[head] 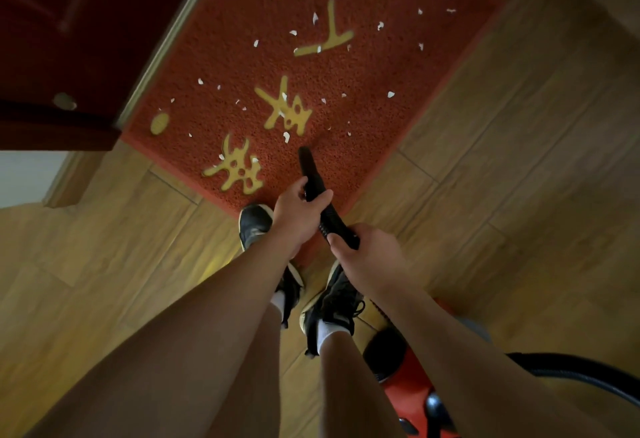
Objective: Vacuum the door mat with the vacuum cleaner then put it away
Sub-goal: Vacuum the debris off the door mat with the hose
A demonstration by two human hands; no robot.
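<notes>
Red loop-pile door mat [346,73] is lying across the centre and top of the frame, and white paper scraps [286,137] are lying scattered over most of it. Both hands are holding the black vacuum wand [309,167]: the left hand [298,212] is wrapping its fingers round the tube just below centre, and the right hand [363,257] is closing round the ribbed end just behind it. The tip is pointing at the mat's near part, close to the nearest scrap; whether it is touching the pile I cannot tell.

Judging from this, a narrow tip is likely risking two things: flicking light scraps off onto the wooden floor [519,195], and sucking up the mat's near corner by the black shoes [254,222]. The red vacuum cleaner body [412,389] is sitting at lower right, just behind the right foot, with its hose [571,371] trailing right, so a backward step is probably inviting a trip or a snag.

The mat's left edge is running against the dark door [69,39] at upper left, leaving no side room there; open floor is lying to the right and lower left
</notes>
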